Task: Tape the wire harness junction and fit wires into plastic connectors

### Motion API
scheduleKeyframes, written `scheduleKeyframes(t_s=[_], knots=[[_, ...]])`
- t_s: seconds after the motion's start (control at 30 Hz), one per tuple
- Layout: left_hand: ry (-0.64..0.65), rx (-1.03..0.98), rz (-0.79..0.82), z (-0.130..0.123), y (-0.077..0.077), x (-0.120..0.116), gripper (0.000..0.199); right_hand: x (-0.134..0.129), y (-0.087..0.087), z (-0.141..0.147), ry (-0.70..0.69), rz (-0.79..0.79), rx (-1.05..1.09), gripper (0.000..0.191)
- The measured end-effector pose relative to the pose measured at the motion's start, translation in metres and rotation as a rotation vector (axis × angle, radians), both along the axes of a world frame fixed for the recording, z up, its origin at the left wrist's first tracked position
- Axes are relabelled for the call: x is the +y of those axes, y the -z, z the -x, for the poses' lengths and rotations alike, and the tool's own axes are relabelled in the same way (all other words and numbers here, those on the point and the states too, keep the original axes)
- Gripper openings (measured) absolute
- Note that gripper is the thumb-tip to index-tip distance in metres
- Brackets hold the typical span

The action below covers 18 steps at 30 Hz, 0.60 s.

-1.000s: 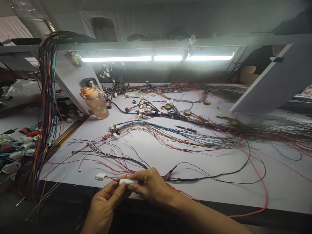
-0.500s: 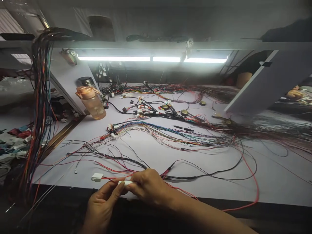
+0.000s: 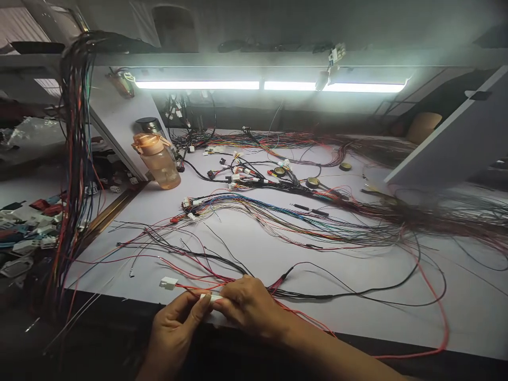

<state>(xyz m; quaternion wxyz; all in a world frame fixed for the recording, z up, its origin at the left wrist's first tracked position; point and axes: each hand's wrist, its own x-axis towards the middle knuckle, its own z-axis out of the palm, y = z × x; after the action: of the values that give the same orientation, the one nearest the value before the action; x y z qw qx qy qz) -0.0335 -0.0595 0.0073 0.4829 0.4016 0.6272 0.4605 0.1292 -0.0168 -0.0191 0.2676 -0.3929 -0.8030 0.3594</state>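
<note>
Near the table's front edge, a small white connector (image 3: 209, 299) is pinched between the thumb and fingers of my left hand (image 3: 178, 320). My right hand (image 3: 252, 307) is closed at the right end of the same connector, its fingertips touching my left hand's side; what else it pinches is hidden. Another white connector (image 3: 169, 283) with red wires lies just beyond my left hand. Red and black wires (image 3: 222, 278) run behind both hands toward the right.
An orange-lidded bottle (image 3: 161, 161) stands at the back left. Wire bundles (image 3: 301, 188) with connectors cross the white table (image 3: 246, 238). A hanging wire bundle (image 3: 75, 137) is at the left, a slanted panel (image 3: 456, 132) at the right, a lit lamp (image 3: 198, 84) above.
The whole scene has shifted slightly to the right in view as the camera moved. Both hands remain together at the white connector, with almost no change in their grip.
</note>
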Motion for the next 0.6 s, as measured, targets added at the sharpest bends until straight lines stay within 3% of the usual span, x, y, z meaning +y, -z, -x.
scheduleKeyframes(t_s=[0.13,0.23,0.33,0.43,0.53,0.6], knots=[[0.051,-0.064,0.029,0.01,0.007,0.002,0.035,0.002,-0.003,0.0,-0.004,-0.01,0.007,0.036],[0.05,-0.102,0.052,0.014,0.012,0.005,0.037,0.001,-0.006,-0.002,-0.006,-0.105,-0.016,0.027],[-0.018,-0.199,0.076,0.013,0.009,0.007,0.04,-0.002,-0.009,-0.005,0.033,-0.171,-0.035,0.022],[0.021,-0.234,0.117,0.017,0.004,0.008,0.047,-0.004,-0.011,-0.006,0.041,-0.117,-0.105,0.025],[0.114,-0.035,0.106,0.03,0.0,0.002,0.046,-0.007,-0.012,-0.006,0.048,-0.136,-0.215,0.022],[0.106,0.23,-0.02,0.04,-0.001,-0.004,0.039,-0.011,-0.012,-0.005,0.056,-0.22,-0.31,0.02]])
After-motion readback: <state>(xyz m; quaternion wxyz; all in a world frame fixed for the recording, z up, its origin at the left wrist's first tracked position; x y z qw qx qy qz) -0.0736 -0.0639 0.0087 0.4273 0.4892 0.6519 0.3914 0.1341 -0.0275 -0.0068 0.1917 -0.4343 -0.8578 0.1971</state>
